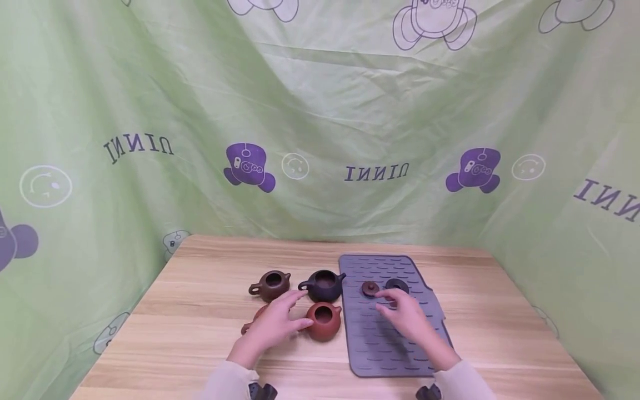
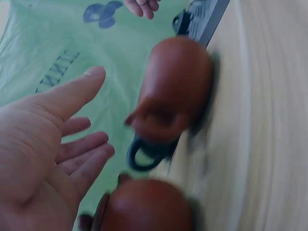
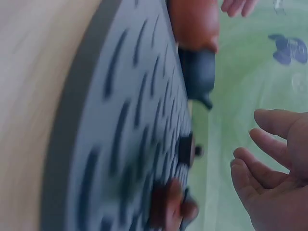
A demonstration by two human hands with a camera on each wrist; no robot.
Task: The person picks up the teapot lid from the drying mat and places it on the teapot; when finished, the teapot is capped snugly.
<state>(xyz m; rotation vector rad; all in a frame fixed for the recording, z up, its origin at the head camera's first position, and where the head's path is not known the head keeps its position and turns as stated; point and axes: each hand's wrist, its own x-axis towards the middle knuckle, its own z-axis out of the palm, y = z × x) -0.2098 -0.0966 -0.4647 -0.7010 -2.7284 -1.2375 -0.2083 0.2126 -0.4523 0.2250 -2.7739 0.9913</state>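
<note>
My left hand point(image 1: 272, 326) hovers over the teapots, fingers spread and holding nothing. Nearest to it is a round red clay teapot point(image 1: 324, 328), lidless, its opening facing up. A second reddish teapot point(image 2: 149, 209) is partly covered by that hand in the head view. Behind them stand a dark brown teapot point(image 1: 281, 290) and a black teapot point(image 1: 327, 290), both without lids. Over the grey mat hangs my right hand point(image 1: 406, 318), loosely bent and empty. Close by its fingertips lie a brown lid point(image 1: 370, 288) and a black lid point(image 1: 396, 284); an orange-red lid point(image 3: 168, 207) shows in the right wrist view.
The ridged grey mat point(image 1: 372, 347) lies on the right half of the wooden table point(image 1: 200, 322). A green printed curtain point(image 1: 320, 111) hangs behind and along both sides. Dark wrist devices point(image 1: 262, 391) sit at both sleeves.
</note>
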